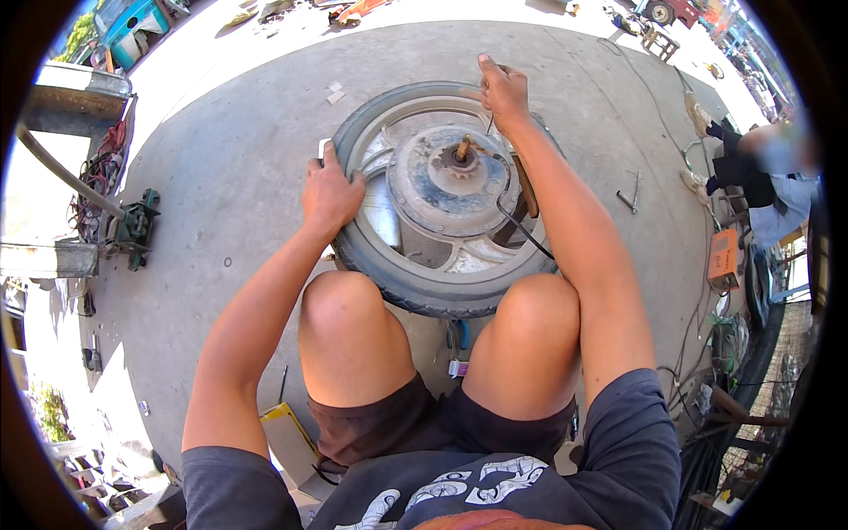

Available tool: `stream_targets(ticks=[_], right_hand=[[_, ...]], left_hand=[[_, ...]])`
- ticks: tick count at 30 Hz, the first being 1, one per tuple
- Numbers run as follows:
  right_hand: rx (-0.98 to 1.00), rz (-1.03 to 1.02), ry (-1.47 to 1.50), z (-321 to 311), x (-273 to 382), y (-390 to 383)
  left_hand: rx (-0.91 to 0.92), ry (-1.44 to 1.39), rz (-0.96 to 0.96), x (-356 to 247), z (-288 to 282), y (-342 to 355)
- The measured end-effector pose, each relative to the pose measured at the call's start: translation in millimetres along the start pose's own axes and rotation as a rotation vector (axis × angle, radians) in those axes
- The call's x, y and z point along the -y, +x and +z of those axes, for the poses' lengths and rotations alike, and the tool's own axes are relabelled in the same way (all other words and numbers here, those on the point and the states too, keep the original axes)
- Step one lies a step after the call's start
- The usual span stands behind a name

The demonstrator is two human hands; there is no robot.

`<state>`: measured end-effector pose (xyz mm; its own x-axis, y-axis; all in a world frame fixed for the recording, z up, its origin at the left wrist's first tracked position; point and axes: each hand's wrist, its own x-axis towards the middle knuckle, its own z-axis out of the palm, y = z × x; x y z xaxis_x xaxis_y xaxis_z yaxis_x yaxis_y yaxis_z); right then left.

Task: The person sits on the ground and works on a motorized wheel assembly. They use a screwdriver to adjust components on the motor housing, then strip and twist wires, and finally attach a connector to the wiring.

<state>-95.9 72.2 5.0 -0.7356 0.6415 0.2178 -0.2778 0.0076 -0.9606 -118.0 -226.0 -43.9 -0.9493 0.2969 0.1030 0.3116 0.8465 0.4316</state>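
Note:
A spoked wheel with a black tyre [415, 296] lies flat before my knees. At its middle is a round, worn motor hub [433, 199] with a small toothed ring and a rusty axle [463, 148] standing up. A black cable [505, 201] runs from the axle over the rim. My right hand [506, 93], closed above the far right of the wheel, grips a thin-shafted tool [490, 124] pointing down; its handle is hidden. My left hand [334, 196] is at the tyre's left side, fingers curled, with a small white thing [325, 147] at the fingertips.
A brown bar [526, 187] shows beside the wheel's right side. Small metal tools [630, 196] lie on the concrete to the right. An orange box [723, 260] and a seated person [764, 168] are farther right. A green machine [134, 230] stands left; an open carton [296, 450] is near my left hip.

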Motion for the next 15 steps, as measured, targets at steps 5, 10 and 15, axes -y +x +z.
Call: stream_targets(ticks=[5,10,15], right_hand=[[0.205,0.158,0.144,-27.1,9.0,3.6],[0.397,0.056,-0.017,-17.0,3.2,7.3],[0.221,0.079,0.365,-32.2,20.2,27.1]], left_hand=[[-0.002,0.027,0.009,-1.0,0.2,0.2],[0.005,0.024,0.009,0.8,1.2,0.1],[-0.001,-0.006,0.001,-0.9,0.6,-0.4]])
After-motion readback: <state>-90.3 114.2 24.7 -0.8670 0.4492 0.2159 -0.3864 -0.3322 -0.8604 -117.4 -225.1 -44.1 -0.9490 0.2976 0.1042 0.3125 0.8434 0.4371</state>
